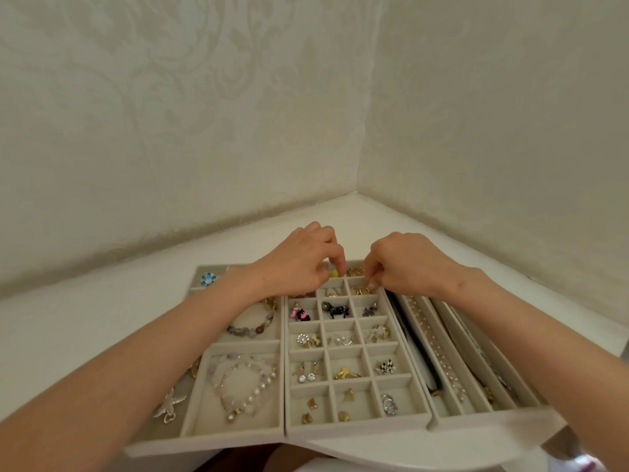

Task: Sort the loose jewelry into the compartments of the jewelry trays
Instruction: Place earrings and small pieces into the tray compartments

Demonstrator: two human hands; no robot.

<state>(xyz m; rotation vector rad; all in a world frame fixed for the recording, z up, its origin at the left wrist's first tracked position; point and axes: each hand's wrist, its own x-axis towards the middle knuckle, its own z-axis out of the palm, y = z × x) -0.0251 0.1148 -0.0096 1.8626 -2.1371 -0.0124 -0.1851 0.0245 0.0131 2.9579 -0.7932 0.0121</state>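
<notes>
Since nearly every compartment in view holds a piece and no loose jewelry shows on the white surface (85, 318), the sorting is judged far along.

The left tray (238, 432) holds a blue flower ring (208, 278), a starfish brooch (169, 405), a bead bracelet (253, 327) and a pearl bracelet (243, 386).

The left hand (299, 264) curls over the far end of the grid tray (340, 429), its grip drawn together just above a yellow piece (334, 273). Whether it pinches that piece cannot be told.

The right hand (405, 264) has its grip closed down at the gold rings (360, 290), and any hold there is likewise unclear.

The slotted tray (476, 417) on the right carries a pearl strand (432, 335).

Both hands hide the far compartments, and the walls close in behind.
</notes>
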